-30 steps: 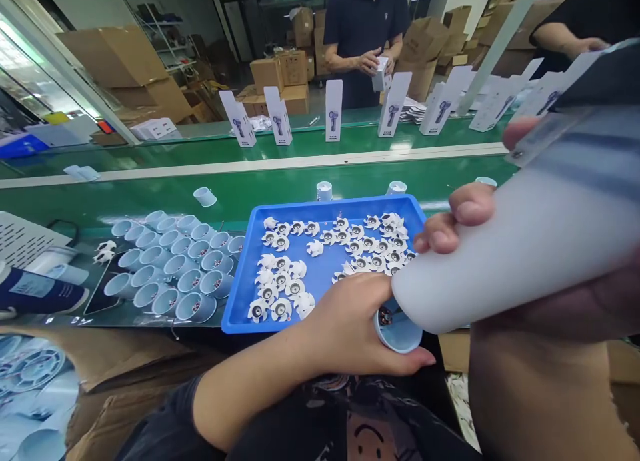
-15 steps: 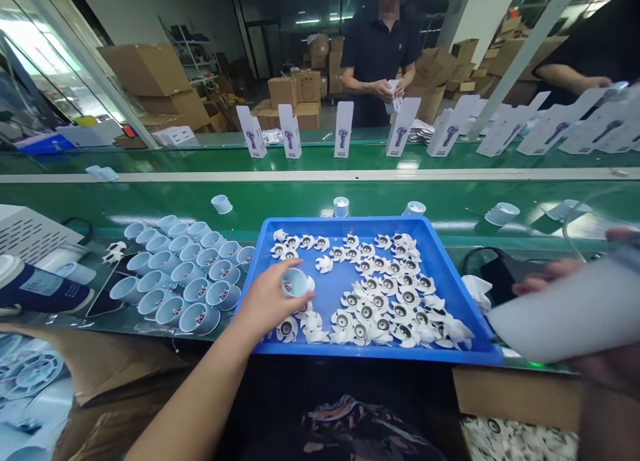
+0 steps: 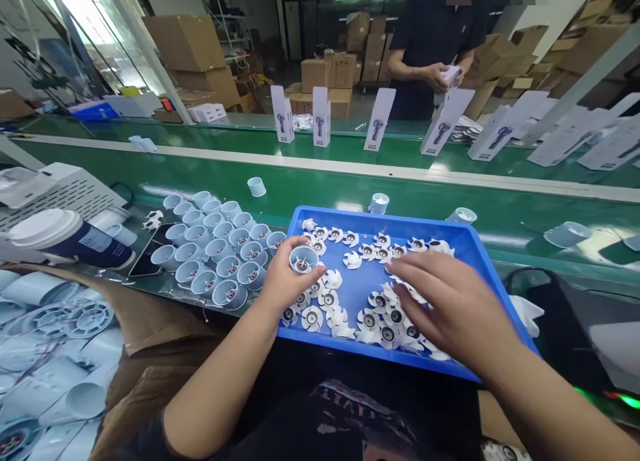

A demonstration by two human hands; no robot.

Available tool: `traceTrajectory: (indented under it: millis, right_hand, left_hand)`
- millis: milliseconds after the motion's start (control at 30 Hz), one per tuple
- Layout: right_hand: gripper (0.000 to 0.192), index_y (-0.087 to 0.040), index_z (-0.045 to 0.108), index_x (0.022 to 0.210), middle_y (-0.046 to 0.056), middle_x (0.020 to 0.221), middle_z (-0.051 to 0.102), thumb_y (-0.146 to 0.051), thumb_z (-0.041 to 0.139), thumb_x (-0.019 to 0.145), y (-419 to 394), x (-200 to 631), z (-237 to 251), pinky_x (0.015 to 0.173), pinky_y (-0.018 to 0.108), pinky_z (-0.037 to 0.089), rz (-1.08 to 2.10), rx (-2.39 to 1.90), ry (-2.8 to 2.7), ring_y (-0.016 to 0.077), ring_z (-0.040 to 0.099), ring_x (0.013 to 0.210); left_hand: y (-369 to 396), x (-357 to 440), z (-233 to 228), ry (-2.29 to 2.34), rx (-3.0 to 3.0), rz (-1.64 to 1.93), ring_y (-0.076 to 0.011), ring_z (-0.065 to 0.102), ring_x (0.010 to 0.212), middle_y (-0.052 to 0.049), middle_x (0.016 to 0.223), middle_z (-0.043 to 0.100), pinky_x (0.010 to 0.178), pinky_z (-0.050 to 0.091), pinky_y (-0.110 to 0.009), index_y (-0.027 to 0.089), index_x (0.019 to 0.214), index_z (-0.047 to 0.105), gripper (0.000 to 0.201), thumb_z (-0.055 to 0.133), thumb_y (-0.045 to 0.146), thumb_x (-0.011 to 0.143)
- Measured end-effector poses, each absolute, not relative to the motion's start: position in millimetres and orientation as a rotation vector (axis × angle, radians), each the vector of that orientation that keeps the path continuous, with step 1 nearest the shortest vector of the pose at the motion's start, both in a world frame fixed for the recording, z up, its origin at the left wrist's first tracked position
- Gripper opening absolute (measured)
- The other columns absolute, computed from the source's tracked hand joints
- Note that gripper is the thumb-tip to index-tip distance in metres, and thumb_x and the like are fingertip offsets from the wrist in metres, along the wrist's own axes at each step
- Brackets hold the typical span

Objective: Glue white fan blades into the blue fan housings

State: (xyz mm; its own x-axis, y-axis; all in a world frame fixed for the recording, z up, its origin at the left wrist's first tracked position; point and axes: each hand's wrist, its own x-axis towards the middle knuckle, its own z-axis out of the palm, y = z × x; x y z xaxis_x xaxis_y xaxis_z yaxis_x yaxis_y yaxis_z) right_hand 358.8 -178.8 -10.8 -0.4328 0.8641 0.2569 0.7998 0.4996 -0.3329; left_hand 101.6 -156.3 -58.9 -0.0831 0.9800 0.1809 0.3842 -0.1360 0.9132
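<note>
My left hand (image 3: 287,277) holds a light blue plastic cup-shaped housing (image 3: 303,261) over the left side of a blue tray (image 3: 345,344). The housing's mouth faces me, and small parts with reddish bits show inside it. Over the right half of the tray, my right hand (image 3: 440,297) is stretched out, fingers apart and a little blurred, with nothing visible in it. Below it lie white fan impellers (image 3: 387,333) with dark round hubs, partly hidden by the hand. More impellers (image 3: 313,317) lie along the tray's left side.
Several similar housings (image 3: 230,293) stand left of the tray, by a dark cup with a white lid (image 3: 75,237). A green conveyor (image 3: 210,174) runs behind, carrying spaced housings. White boxes (image 3: 321,117) line the far side, where a person handles a box. A black device (image 3: 560,334) sits right.
My right hand has let go of the whitish cylindrical object at the right and moved left over the tray. My left hand still holds the housing, its mouth now turned towards me. The view has shifted.
</note>
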Motion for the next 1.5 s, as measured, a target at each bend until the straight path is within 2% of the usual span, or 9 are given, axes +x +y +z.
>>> traceTrajectory:
  millis: [200, 433, 633, 833, 1033, 1167, 1300, 1433, 1500]
  right_hand:
    - [0.016, -0.011, 0.062, 0.103, 0.007, 0.104, 0.061, -0.025, 0.059, 0.094, -98.7, 297.3, -42.0, 0.090, 0.040, 0.052, 0.161, -1.789, -2.818, 0.0188, 0.060, 0.097]
    - [0.024, -0.013, 0.061, 0.110, 0.008, 0.111, 0.060, -0.031, 0.056, 0.096, -98.8, 273.2, -44.4, 0.093, 0.042, 0.051, 0.104, -1.867, -2.919, 0.0195, 0.059, 0.102]
    - [0.024, -0.011, 0.061, 0.105, 0.009, 0.109, 0.060, -0.032, 0.059, 0.094, -107.4, 254.6, -45.5, 0.095, 0.043, 0.049, 0.270, -2.016, -2.756, 0.0203, 0.058, 0.104]
    - [0.022, -0.012, 0.059, 0.104, 0.009, 0.110, 0.057, -0.031, 0.059, 0.092, -122.1, 277.2, -23.4, 0.098, 0.046, 0.044, 0.643, -1.879, -2.355, 0.0222, 0.054, 0.106]
    - [0.051, -0.016, 0.048, 0.103, 0.008, 0.088, 0.057, -0.058, 0.045, 0.075, -174.3, 314.2, -1.7, 0.072, 0.034, 0.051, 1.460, -1.318, -1.829, 0.0165, 0.057, 0.071]
    - [0.049, -0.018, 0.050, 0.096, 0.002, 0.070, 0.053, -0.060, 0.054, 0.071, -201.6, 314.6, -5.9, 0.063, 0.030, 0.048, 1.654, -1.148, -1.613, 0.0145, 0.053, 0.061]
    - [0.027, -0.022, 0.060, 0.096, 0.004, 0.084, 0.060, -0.040, 0.066, 0.076, -218.1, 312.4, 0.8, 0.063, 0.025, 0.045, 1.371, -1.132, -1.768, 0.0151, 0.056, 0.072]
    - [0.018, -0.027, 0.063, 0.103, 0.004, 0.096, 0.061, -0.023, 0.054, 0.088, -226.7, 310.6, 9.6, 0.072, 0.031, 0.048, 0.600, -1.084, -2.263, 0.0175, 0.060, 0.083]
    - [0.017, -0.027, 0.063, 0.103, 0.005, 0.101, 0.056, -0.021, 0.054, 0.090, -226.7, 308.3, 8.9, 0.074, 0.033, 0.049, 0.492, -1.069, -2.331, 0.0177, 0.060, 0.084]
  left_hand:
    - [-161.2, 103.3, -61.5, 1.522, 1.587, 1.207, -0.0241, 0.061, 0.104, -0.005, 0.114, 0.061, 0.094, 0.047, -0.041, 0.022, 0.114, 0.048, 0.058, 0.077, 0.024, 0.064]
    - [-158.4, 104.6, -60.7, 1.401, 1.686, 1.244, -0.0283, 0.053, 0.121, -0.010, 0.124, 0.059, 0.106, 0.038, -0.047, 0.020, 0.111, 0.057, 0.054, 0.079, 0.017, 0.061]
    - [-161.1, 105.3, -60.3, 1.361, 1.678, 1.285, -0.0268, 0.058, 0.115, -0.011, 0.122, 0.060, 0.103, 0.042, -0.046, 0.019, 0.118, 0.053, 0.050, 0.066, 0.018, 0.069]
    - [-186.1, 95.2, -52.3, 1.383, 1.476, 1.408, -0.0226, 0.063, 0.098, -0.008, 0.115, 0.060, 0.089, 0.050, -0.039, 0.020, 0.120, 0.043, 0.062, 0.072, 0.029, 0.067]
    - [-222.2, 92.4, -37.7, 1.108, 1.736, 1.100, -0.0289, 0.056, 0.117, -0.008, 0.126, 0.061, 0.103, 0.042, -0.043, 0.023, 0.113, 0.057, 0.054, 0.076, 0.029, 0.063]
    - [-228.7, 104.8, -30.3, 1.067, 1.899, 1.010, -0.0275, 0.062, 0.108, -0.007, 0.118, 0.065, 0.097, 0.047, -0.041, 0.023, 0.118, 0.056, 0.056, 0.071, 0.025, 0.064]
    - [-227.4, 115.4, -30.4, 1.128, 2.019, 0.972, -0.0270, 0.062, 0.105, -0.007, 0.115, 0.066, 0.094, 0.048, -0.040, 0.022, 0.115, 0.055, 0.059, 0.080, 0.035, 0.064]
    - [-226.6, 120.0, -30.2, 1.165, 2.209, 0.991, -0.0284, 0.062, 0.107, -0.009, 0.113, 0.067, 0.094, 0.046, -0.043, 0.020, 0.114, 0.054, 0.046, 0.073, 0.033, 0.074]
    - [-227.5, 121.6, -28.9, 1.164, 2.279, 0.993, -0.0280, 0.062, 0.105, -0.009, 0.111, 0.067, 0.092, 0.046, -0.043, 0.020, 0.112, 0.053, 0.040, 0.069, 0.030, 0.077]
